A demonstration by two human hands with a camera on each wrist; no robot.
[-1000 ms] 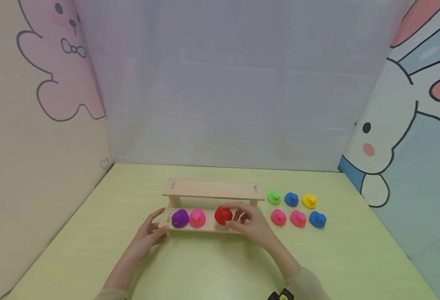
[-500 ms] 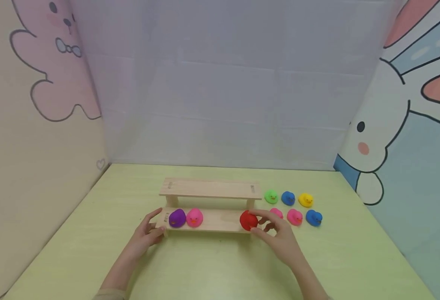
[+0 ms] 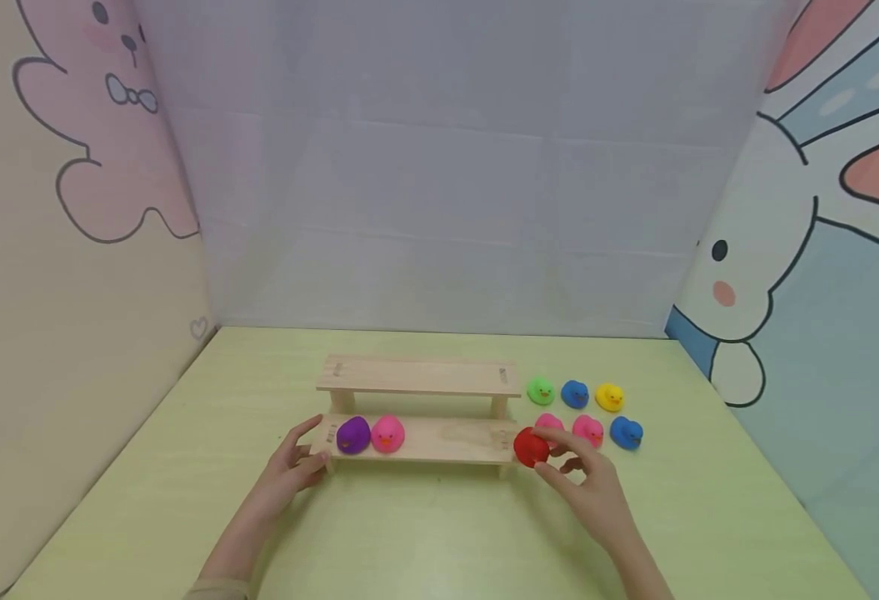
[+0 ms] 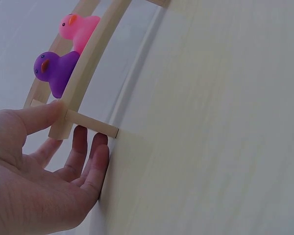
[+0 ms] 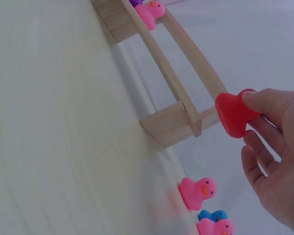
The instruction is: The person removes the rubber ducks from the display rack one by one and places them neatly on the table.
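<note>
A low two-tier wooden rack (image 3: 439, 440) stands on the table. My left hand (image 3: 293, 468) grips the left end of its lower board; in the left wrist view the thumb lies on the board and the fingers curl by the leg. Beside that hand, a purple rubber duck (image 3: 353, 435) and a pink rubber duck (image 3: 388, 434) sit side by side on the lower board. My right hand (image 3: 592, 492) pinches a red rubber duck (image 3: 531, 448) between thumb and fingers. In the right wrist view, the red duck (image 5: 231, 113) is held off the rack's right end.
Right of the rack, a green duck (image 3: 541, 391), a blue duck (image 3: 575, 394) and a yellow duck (image 3: 609, 397) form a back row. In front are two pink ducks, one (image 3: 588, 430) fully visible, and another blue duck (image 3: 626, 432). The upper board (image 3: 418, 375) lies behind.
My right hand has carried the red duck rightward, from above the lower board to just past its right end. My left hand keeps its grip on the rack.
</note>
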